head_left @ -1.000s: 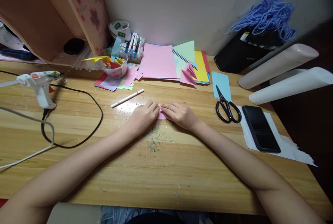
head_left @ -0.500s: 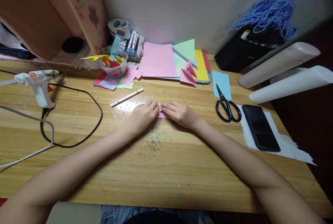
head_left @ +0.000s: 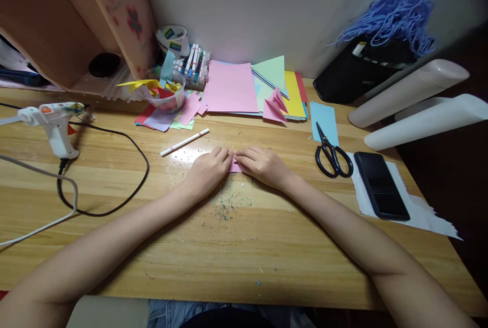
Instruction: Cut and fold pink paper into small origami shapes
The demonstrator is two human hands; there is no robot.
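A small piece of pink paper [head_left: 235, 166] lies on the wooden table between my two hands, mostly covered by them. My left hand [head_left: 212, 168] grips its left side with curled fingers. On the other side, the fingers of my right hand [head_left: 262, 165] are pressed together on the paper's right edge. The fingertips of both hands nearly meet at its top. A white marker [head_left: 185, 142] rests on the table beyond my left hand. Black-handled scissors [head_left: 331, 155] lie to the right, partly over a light blue paper sheet [head_left: 323, 117].
A white glue gun [head_left: 53, 127] with its looping cable stands at left. At the back are a plastic tub [head_left: 168, 101] of paper scraps, stacked pink paper [head_left: 232, 86] and a folded pink piece [head_left: 275, 107]. A phone [head_left: 381, 185] and white rolls [head_left: 415, 91] are at right.
Both hands stay on the pink paper; the right fingers have shifted very slightly. The whole view has moved a little.
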